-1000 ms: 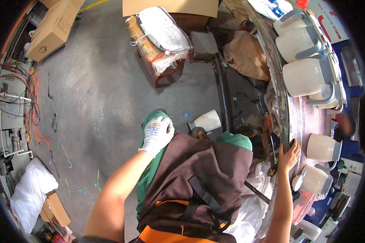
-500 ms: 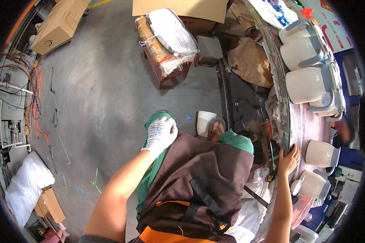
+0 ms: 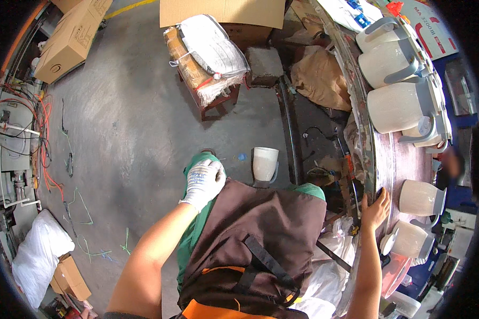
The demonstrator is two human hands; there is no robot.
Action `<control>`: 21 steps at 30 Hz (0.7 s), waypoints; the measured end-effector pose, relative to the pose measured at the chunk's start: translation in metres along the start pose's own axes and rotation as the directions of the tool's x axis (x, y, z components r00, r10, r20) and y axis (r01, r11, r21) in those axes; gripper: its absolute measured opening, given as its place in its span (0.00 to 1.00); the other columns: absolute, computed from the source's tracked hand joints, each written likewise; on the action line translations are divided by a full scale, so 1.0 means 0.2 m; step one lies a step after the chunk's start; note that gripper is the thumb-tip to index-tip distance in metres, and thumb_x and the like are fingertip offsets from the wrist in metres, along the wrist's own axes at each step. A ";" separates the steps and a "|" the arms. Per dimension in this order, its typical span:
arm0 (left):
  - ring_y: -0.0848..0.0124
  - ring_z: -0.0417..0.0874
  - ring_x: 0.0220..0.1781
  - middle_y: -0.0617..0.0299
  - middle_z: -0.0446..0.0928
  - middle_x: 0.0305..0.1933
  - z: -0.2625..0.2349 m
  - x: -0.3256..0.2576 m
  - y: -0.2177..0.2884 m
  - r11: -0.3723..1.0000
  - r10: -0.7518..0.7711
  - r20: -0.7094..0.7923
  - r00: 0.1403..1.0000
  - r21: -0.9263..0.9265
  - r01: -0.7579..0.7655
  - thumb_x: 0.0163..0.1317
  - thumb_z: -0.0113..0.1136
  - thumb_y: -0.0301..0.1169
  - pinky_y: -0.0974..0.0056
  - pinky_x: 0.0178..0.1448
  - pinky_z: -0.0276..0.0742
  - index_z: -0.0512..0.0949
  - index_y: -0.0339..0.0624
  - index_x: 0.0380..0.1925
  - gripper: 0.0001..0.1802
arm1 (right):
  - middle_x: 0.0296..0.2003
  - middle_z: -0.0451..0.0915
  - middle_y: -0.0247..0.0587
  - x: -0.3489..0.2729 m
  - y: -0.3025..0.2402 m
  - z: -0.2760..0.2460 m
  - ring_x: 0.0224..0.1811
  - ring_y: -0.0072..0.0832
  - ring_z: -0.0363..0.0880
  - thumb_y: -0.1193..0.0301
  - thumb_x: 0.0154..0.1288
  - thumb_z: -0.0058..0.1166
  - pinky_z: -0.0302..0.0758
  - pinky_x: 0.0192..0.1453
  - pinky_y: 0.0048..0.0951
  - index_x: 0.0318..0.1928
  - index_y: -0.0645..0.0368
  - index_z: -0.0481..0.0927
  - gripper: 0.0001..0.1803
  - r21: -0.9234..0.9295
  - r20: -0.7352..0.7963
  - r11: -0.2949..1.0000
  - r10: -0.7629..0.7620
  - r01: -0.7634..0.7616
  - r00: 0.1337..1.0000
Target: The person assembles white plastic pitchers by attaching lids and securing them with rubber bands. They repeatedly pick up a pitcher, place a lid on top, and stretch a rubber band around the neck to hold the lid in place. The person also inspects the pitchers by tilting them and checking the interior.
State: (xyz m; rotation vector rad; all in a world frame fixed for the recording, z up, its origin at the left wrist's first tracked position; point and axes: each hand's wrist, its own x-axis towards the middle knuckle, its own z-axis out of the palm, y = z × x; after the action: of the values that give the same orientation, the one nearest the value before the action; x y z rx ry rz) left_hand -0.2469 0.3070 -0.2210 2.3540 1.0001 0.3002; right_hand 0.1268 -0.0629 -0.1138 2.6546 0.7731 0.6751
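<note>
My left hand [image 3: 204, 181], in a white knitted glove, rests on my left knee over the green trouser leg [image 3: 189, 228], its fingers curled into a loose fist. Nothing shows in it. My bare right hand [image 3: 375, 210] lies at the near edge of the worktable [image 3: 391, 165], fingers stretched over the top. Closest to it is a white jug [image 3: 416, 196] with a grey rim and handle. Another such jug [image 3: 409, 238] lies just nearer to me. On the floor before my knees stands a further white jug [image 3: 265, 164] with a grey handle. A brown apron [image 3: 260, 228] covers my lap.
Several white jugs [image 3: 393, 106] line the far part of the table. Ahead is a low stool [image 3: 216, 109] with a padded white bundle [image 3: 213, 45]. Cartons [image 3: 72, 42] and cables [image 3: 47, 143] lie left. A white sack [image 3: 40, 250] sits lower left.
The view has shifted slightly. My sandalled right foot, earlier beside the floor jug, is out of sight, and that jug's handle now shows. Both hands keep their places.
</note>
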 end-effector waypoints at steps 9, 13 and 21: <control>0.52 0.79 0.36 0.52 0.77 0.34 -0.01 -0.01 0.00 0.999 0.015 -0.006 1.000 0.030 -0.015 0.53 0.59 0.34 0.49 0.41 0.74 0.77 0.45 0.29 0.06 | 0.61 0.69 0.47 0.00 0.00 0.00 0.66 0.45 0.66 0.50 0.60 0.58 0.63 0.66 0.46 0.66 0.57 0.64 0.39 0.003 -0.007 1.000 -0.004 0.004 1.000; 0.52 0.79 0.35 0.52 0.77 0.33 -0.01 0.00 0.01 1.000 -0.008 -0.018 1.000 0.002 0.008 0.52 0.59 0.33 0.49 0.40 0.74 0.77 0.45 0.28 0.06 | 0.61 0.69 0.47 0.00 0.01 0.00 0.65 0.45 0.66 0.50 0.60 0.58 0.64 0.66 0.46 0.66 0.57 0.64 0.39 0.022 -0.012 1.000 -0.011 0.011 1.000; 0.52 0.79 0.35 0.51 0.77 0.34 0.01 -0.02 0.01 0.999 -0.016 0.013 1.000 0.048 0.015 0.52 0.60 0.33 0.49 0.40 0.74 0.77 0.46 0.30 0.07 | 0.61 0.69 0.47 0.00 0.00 -0.01 0.65 0.45 0.66 0.50 0.60 0.58 0.65 0.64 0.47 0.66 0.58 0.64 0.39 0.023 -0.003 1.000 0.003 -0.003 1.000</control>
State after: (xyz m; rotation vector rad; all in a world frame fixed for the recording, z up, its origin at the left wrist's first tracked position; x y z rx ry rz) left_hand -0.2470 0.3026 -0.2211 2.3872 1.0294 0.2566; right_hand 0.1251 -0.0624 -0.1116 2.6761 0.7823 0.6747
